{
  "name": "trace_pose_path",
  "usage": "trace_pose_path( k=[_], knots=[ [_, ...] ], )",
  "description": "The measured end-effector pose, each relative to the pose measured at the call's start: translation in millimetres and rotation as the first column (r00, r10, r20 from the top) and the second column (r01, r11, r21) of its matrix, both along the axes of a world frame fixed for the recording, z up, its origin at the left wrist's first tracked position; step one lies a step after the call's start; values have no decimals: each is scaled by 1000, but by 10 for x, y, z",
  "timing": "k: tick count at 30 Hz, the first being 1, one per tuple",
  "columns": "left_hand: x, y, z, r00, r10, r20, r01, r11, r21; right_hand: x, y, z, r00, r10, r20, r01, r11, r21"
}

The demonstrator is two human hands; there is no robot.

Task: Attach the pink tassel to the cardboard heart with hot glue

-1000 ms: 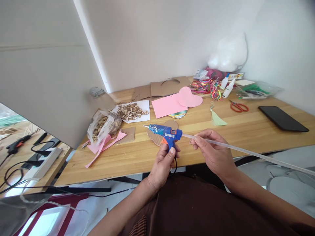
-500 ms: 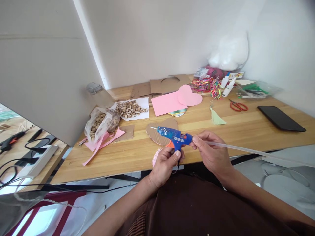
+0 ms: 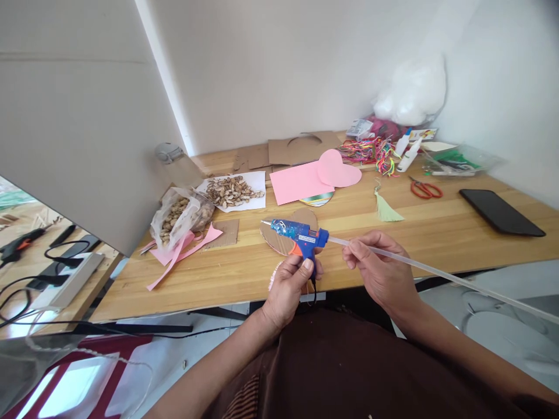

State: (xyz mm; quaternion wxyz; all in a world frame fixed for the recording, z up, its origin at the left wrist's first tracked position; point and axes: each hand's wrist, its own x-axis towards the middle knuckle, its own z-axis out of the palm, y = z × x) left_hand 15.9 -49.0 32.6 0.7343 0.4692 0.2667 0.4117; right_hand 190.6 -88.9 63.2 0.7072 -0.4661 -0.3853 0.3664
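Observation:
My left hand is wrapped round the handle of a blue hot glue gun with an orange trigger, its nozzle pointing left. Between the thumb and fingers of my right hand is a long translucent glue stick. One end of the stick meets the back of the gun; the rest runs off to the right. Beneath the gun lies a cardboard heart, partly covered by it. A pink fringed piece shows beside my left hand, mostly hidden.
A pink sheet and a pink paper heart lie behind. Peanut shells and a bag of peanuts stand left. Red-handled scissors, a green tassel, glue bottles and a black phone are right.
The glue gun has shifted left and slightly up in my left hand. My right hand has slid back along the glue stick, away from the gun's rear, exposing a stretch of stick.

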Motion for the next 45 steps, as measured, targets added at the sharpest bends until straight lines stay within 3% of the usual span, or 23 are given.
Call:
trace_pose_path(
  k=[16,30,35,41,45],
  knots=[
    [1,9,-5,999,6,-45,-6,1000,0,-6,3,-22,999,3,34,-2,1000,-27],
    [37,17,-51,1000,23,-11,-23,1000,-19,-16,46,-53,997,35,-64,-37,999,-29],
    [86,9,-19,998,54,16,-54,998,-17,-38,93,-181,989,129,-74,-134,990,-53],
    [113,14,-8,996,1,87,-2,1000,11,-149,117,-350,913,396,101,-374,909,-183],
    [120,58,-48,990,-23,141,16,999,47,-216,183,-374,893,408,191,-373,907,-193]
  ],
)
